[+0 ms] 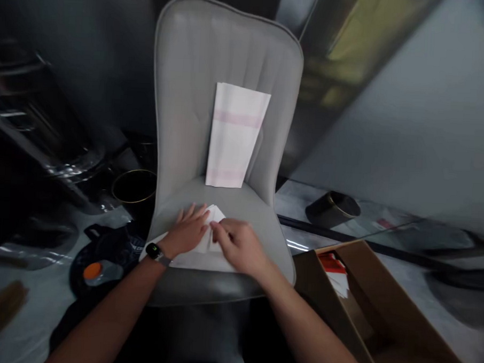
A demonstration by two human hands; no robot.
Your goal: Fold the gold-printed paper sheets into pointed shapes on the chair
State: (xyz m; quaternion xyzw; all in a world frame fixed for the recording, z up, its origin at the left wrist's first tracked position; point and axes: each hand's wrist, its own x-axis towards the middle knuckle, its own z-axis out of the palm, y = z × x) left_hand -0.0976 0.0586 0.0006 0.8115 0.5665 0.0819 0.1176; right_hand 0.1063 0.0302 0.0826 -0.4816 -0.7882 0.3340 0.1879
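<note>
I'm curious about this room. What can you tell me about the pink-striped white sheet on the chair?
The white sheet is a long, flat rectangle with two faint pink bands across it, one near each end. It may be paper or cloth; the view cannot settle which. It stands nearly upright, leaning against the grey chair's backrest, with its lower edge at the seat. Nothing else touches it.

Grey upholstered chair (181, 93) holds pink-striped cloth (234, 133), white sheet (194, 262).
</note>
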